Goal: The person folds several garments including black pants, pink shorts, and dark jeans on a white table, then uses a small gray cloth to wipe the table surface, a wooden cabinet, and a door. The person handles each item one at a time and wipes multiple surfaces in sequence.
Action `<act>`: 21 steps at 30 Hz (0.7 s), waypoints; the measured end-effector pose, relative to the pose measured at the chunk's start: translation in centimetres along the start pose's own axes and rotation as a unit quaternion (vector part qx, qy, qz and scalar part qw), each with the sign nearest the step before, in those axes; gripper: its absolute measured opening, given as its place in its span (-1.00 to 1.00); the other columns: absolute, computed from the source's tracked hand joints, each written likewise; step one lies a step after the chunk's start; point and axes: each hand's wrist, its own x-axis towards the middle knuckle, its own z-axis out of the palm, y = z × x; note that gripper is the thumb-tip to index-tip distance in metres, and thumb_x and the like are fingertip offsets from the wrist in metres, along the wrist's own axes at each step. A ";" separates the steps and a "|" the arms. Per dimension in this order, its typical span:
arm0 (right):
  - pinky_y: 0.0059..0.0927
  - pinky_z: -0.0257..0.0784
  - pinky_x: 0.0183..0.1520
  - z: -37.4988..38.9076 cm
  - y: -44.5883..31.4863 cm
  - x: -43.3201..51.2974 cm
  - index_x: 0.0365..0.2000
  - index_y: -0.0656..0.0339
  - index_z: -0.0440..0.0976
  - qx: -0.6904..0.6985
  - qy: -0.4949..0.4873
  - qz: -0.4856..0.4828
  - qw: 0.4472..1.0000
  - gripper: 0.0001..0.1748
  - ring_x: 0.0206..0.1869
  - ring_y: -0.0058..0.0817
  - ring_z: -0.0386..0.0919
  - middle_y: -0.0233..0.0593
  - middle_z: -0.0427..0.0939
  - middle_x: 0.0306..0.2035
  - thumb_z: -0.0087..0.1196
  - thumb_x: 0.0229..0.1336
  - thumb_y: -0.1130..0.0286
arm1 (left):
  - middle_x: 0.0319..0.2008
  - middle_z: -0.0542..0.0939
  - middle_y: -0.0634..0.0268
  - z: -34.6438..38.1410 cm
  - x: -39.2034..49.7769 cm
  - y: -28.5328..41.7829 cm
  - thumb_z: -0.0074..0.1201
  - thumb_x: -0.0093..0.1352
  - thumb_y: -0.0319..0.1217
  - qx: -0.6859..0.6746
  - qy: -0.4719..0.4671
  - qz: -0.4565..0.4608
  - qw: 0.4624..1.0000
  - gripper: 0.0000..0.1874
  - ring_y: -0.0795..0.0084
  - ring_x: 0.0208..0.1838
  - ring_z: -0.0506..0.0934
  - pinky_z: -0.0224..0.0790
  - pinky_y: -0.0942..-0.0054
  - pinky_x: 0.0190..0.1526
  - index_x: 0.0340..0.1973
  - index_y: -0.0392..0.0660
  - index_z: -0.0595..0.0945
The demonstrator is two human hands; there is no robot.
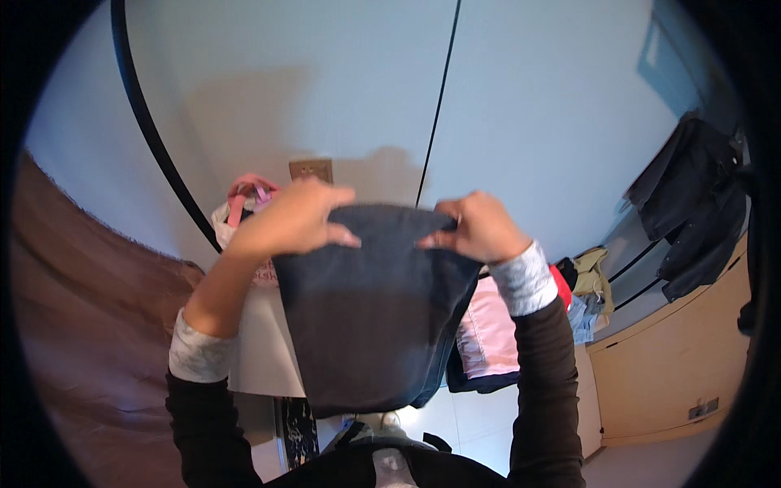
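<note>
A dark cloth garment, its exact kind not clear, hangs down in front of me, held up by its top edge. My left hand grips the upper left corner between thumb and fingers. On the upper right corner my right hand is closed in the same way, somewhat blurred. Behind the lower right side of the cloth lies a folded pink garment on top of dark fabric. The garment hides much of the white surface behind it.
A bag with pink handles stands at the left, near a wall socket. Brown fabric covers the far left. More folded clothes are stacked at right; dark garments hang beyond, above a wooden door panel.
</note>
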 end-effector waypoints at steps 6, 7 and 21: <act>-0.29 0.38 -0.49 -9.9 -2.7 1.6 -0.46 0.17 0.59 -0.133 0.283 0.028 0.950 -0.65 -0.58 -0.13 0.50 -0.09 0.48 -0.66 0.42 -0.15 0.14 | -0.50 0.50 -0.04 -9.2 3.7 4.6 0.36 0.13 -0.31 0.151 0.265 0.092 0.948 -0.63 -0.12 -0.42 0.44 0.29 0.17 -0.39 -0.35 -0.23 0.48; -0.32 0.39 -0.48 -11.0 -3.4 1.5 -0.46 0.16 0.59 -0.163 0.323 0.022 0.932 -0.67 -0.58 -0.18 0.50 -0.13 0.50 -0.65 0.42 -0.15 0.16 | -0.51 0.48 -0.04 -10.4 3.8 5.3 0.35 0.12 -0.32 0.170 0.283 0.087 0.940 -0.63 -0.11 -0.42 0.43 0.28 0.17 -0.40 -0.36 -0.23 0.47; 0.26 0.09 0.30 13.9 -11.8 -19.7 -0.38 0.27 0.48 0.020 0.154 0.009 0.988 -0.81 0.23 -0.03 0.34 -0.10 0.50 0.06 0.15 -0.12 0.54 | -0.05 0.65 0.19 18.6 -20.5 8.3 0.08 0.16 -0.58 0.141 0.204 0.026 0.968 -0.91 0.42 -0.20 0.64 0.44 0.47 -0.17 -0.56 -0.12 0.52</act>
